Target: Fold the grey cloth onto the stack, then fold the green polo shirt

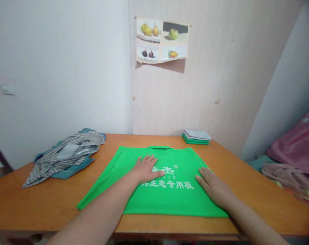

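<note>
A bright green shirt (167, 202) with white printed lettering lies spread flat on the wooden table, its collar edge at the far side. My left hand (145, 169) rests on the left middle of the cloth, fingers stretched out, covering part of the print. On the shirt's right edge lies my right hand (214, 187), flat with the fingers extended. Neither hand grips the fabric. The left forearm crosses over the shirt's lower left part and hides some of it.
A loose heap of striped and blue clothes (75, 149) sits at the table's left. At the back right is a neat stack of folded grey and green cloths (196, 136). The wooden table (236, 166) meets the wall, where a fruit picture (161, 41) hangs. Pink fabric (294, 146) lies far right.
</note>
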{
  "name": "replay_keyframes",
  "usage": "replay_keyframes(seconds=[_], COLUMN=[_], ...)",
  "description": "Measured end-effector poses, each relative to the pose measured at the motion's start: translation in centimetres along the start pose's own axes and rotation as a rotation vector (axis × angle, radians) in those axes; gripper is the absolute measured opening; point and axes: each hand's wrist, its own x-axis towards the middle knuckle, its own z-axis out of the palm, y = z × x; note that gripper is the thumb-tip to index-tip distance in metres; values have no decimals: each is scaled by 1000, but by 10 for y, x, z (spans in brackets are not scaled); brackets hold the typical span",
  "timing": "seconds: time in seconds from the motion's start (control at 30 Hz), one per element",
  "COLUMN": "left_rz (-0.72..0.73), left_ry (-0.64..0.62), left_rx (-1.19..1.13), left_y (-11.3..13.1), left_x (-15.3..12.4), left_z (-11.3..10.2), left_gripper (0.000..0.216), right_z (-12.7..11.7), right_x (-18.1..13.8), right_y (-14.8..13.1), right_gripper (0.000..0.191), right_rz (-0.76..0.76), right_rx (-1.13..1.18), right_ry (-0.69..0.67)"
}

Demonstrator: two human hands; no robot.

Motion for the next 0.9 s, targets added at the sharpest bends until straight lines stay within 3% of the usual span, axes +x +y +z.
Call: replay_keyframes(seconds=[0.2,0.33,0.67,0.9], left_rz=[26,-30,-229,-424], left_ry=[45,70,100,194], left_rx=[-31,-33,47,48], left_y=[-5,-21,-93,-143], left_x=[3,-1,-51,-53], left_z=[3,1,-18,-46], left_gripper=[87,81,70,44], right_z=[14,18,26,38], right_x=[4,6,11,17], right_y=[12,18,27,40], right_gripper=[82,84,79,74], right_rz=[-47,-54,-87,-158], right_rx=[-11,-3,55,93], right_ry=[38,48,123,168])
